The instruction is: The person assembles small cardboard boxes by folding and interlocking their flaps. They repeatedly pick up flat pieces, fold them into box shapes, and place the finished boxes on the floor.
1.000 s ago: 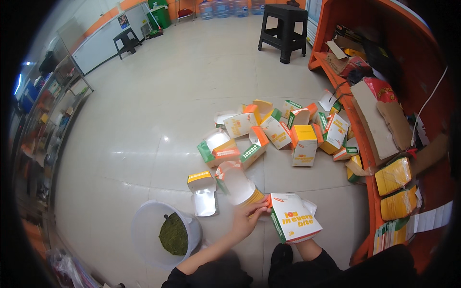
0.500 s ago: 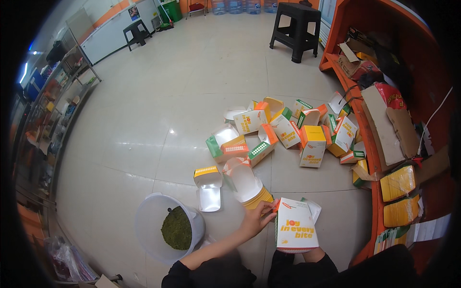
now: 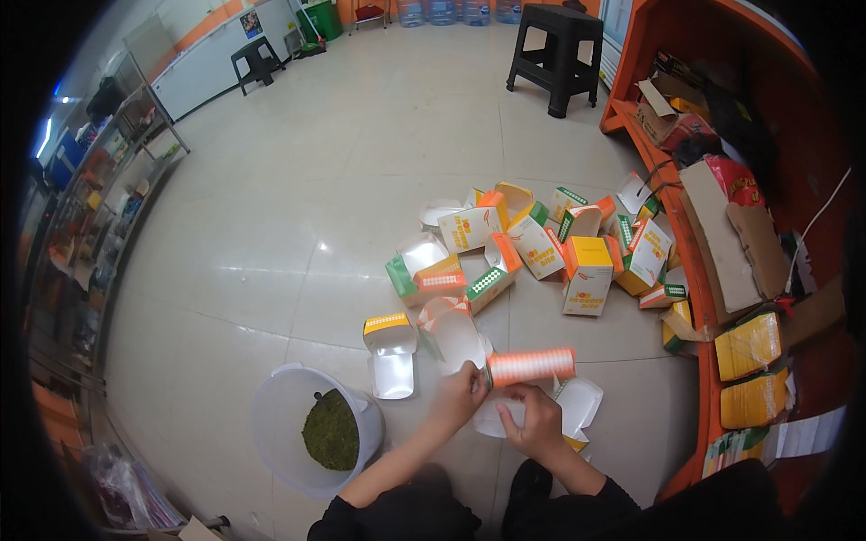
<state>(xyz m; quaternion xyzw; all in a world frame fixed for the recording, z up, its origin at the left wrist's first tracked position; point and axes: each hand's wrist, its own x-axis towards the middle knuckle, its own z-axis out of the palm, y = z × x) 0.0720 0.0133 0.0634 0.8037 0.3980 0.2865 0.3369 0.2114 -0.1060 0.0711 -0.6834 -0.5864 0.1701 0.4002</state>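
Note:
A food carton [image 3: 532, 364] is turned on its side in front of me, its orange-and-white panel facing up. My left hand [image 3: 458, 397] is closed at the carton's left edge, slightly blurred. Holding the white part from below and the right, my right hand [image 3: 538, 422] has its thumb along the board. Just beyond my left hand lies a nested stack of open cartons [image 3: 454, 335], partly hidden. An open white-lined carton [image 3: 580, 402] rests on the floor by my right hand. Left of the stack stands another open carton [image 3: 393, 372] with a yellow edge.
A pale bucket [image 3: 372, 428] of green crumbly material stands at my left. Many folded cartons [image 3: 590, 270] are heaped ahead on the tiled floor. An orange shelf [image 3: 710, 397] with wrapped yellow bundles runs along the right; a black stool [image 3: 557, 54] stands farther off.
The carton has been turned from its upright printed face onto its side and shifted left. My right hand has come up from beneath it. The open carton beside it now shows more.

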